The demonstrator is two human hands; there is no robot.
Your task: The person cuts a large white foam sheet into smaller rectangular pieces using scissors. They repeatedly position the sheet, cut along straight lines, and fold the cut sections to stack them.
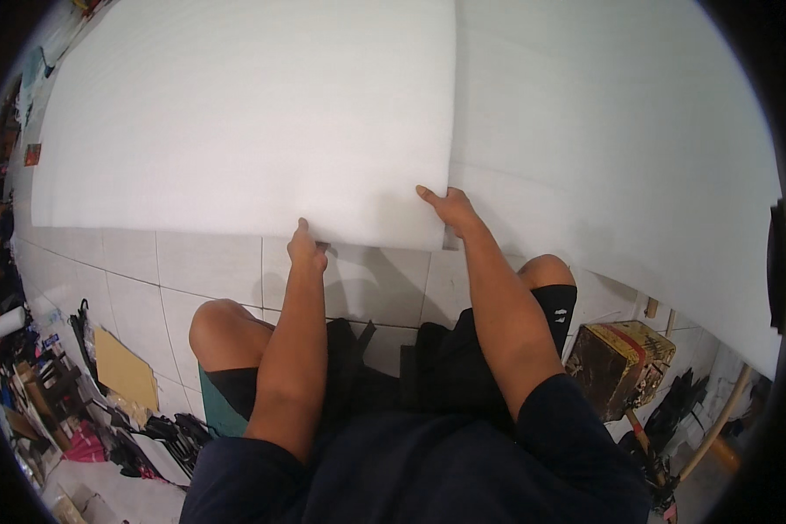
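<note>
A large white sheet, seemingly of foam (244,113), spreads out in front of me, its near edge and right edge meeting at a corner close to my hands. My left hand (307,248) pinches the near edge, thumb on top and fingers curled underneath. At the right edge, just above that corner, my right hand (450,210) grips the same sheet with its thumb on top; its other fingers are partly hidden. A second white expanse of similar material (611,131) extends to the right, partly beneath or behind the first sheet; I cannot tell which.
Pale tiles (210,271) show between my knees and the sheet. By my right knee stands a worn yellow-and-brown box (620,358), with a wooden stick (716,424) beyond it. To the left lie a tan board (124,371), a white roll (4,324) and assorted clutter.
</note>
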